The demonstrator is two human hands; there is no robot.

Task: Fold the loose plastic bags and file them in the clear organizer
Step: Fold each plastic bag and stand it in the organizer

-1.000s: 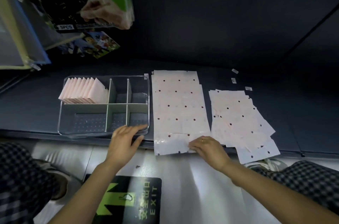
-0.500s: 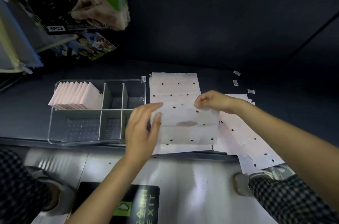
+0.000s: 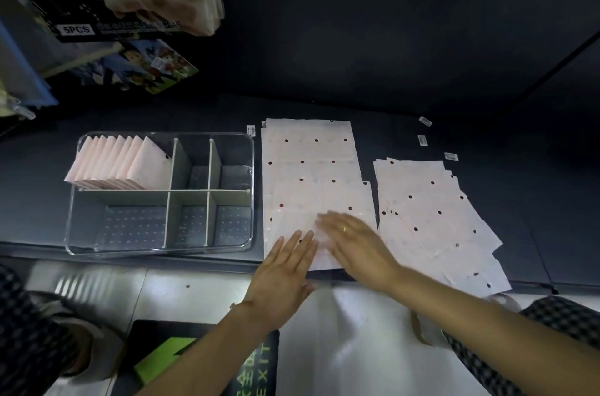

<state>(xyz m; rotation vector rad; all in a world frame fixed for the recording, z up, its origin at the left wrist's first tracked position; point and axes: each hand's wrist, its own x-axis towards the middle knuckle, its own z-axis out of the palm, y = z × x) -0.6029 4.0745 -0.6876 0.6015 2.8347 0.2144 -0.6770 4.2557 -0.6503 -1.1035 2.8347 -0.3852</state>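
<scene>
Green EXIT floor sign (image 3: 207,360) btm ctr; "5PCS" pkg (image 3: 97,6) hanging top L; cartoon pkg (image 3: 146,66) below it

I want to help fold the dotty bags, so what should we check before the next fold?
1. Both hands flat on the bag: ok. The left hand and right hand lie with straight fingers on the folded bag.
2. Fold edges lined up: cannot tell, the hands cover the near edge.
3. Room in the clear organizer: ok. Only the back left compartment holds filed bags.
4. More bags waiting: ok. A loose pile lies to the right.
5. Bag fully on the shelf: not ok, its near edge overhangs.
</scene>
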